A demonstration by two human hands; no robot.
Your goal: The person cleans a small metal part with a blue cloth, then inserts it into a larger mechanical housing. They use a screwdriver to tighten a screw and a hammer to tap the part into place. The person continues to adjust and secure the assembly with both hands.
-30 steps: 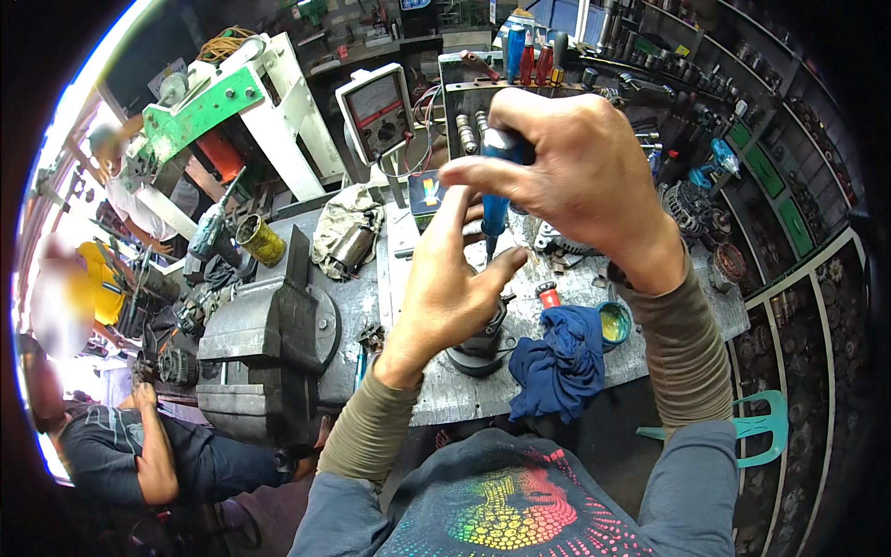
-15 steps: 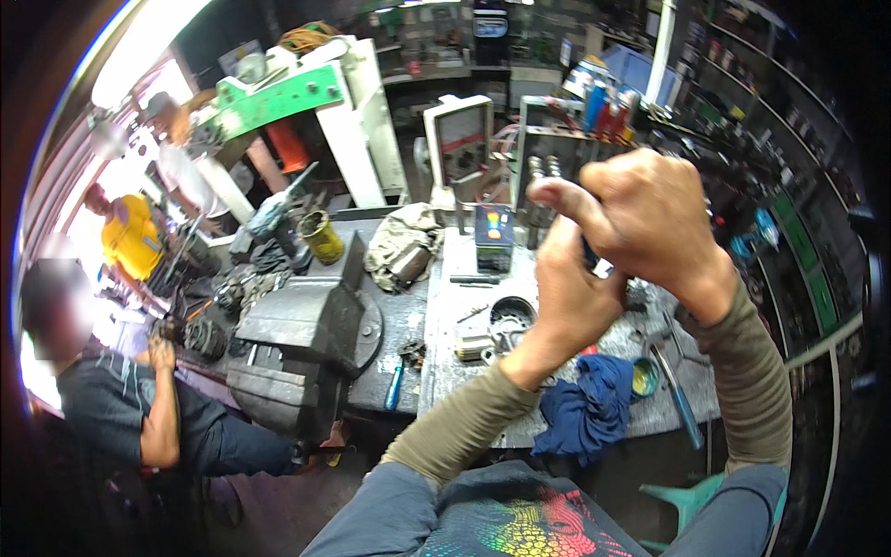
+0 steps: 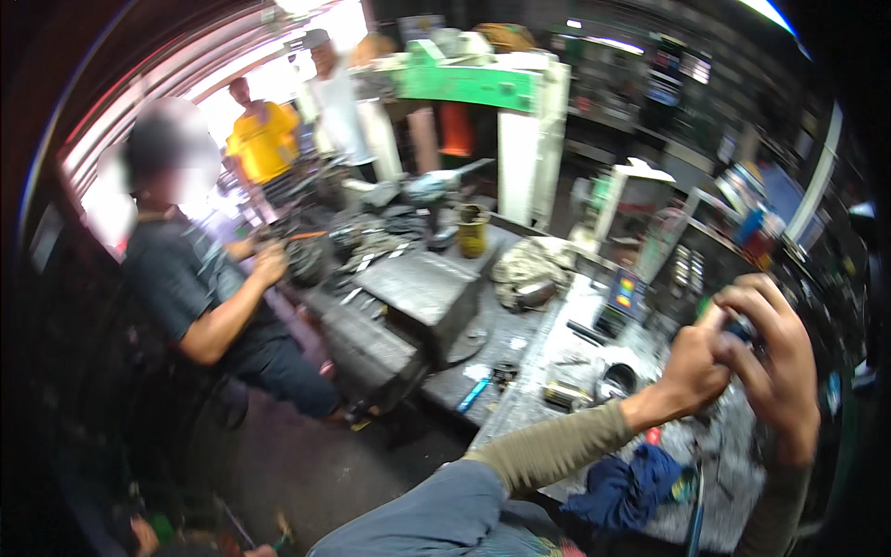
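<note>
My left hand (image 3: 696,373) and my right hand (image 3: 778,362) are together above the right part of the workbench. Both are closed, fingers curled around a small dark object that they mostly hide; its kind cannot be made out. Below them on the bench lie a round hollow metal part (image 3: 616,379), a short brass-coloured cylinder (image 3: 564,394) and a crumpled dark blue cloth (image 3: 624,489). A blue-handled tool (image 3: 697,516) sits to the right of the cloth. Motion blurs the picture somewhat.
A large bench vise (image 3: 418,283) stands left of the bench top, with a beige cloth bundle (image 3: 531,271), a yellow can (image 3: 472,234) and a blue tool (image 3: 474,394) around it. A dark box (image 3: 623,297) stands farther back. At left works a person in a dark shirt (image 3: 176,274); others stand behind.
My view has swung to the left and tilted, so the bench sits farther right. Both hands stay together; the right hand's fingers have shifted, now curling over from above and the right.
</note>
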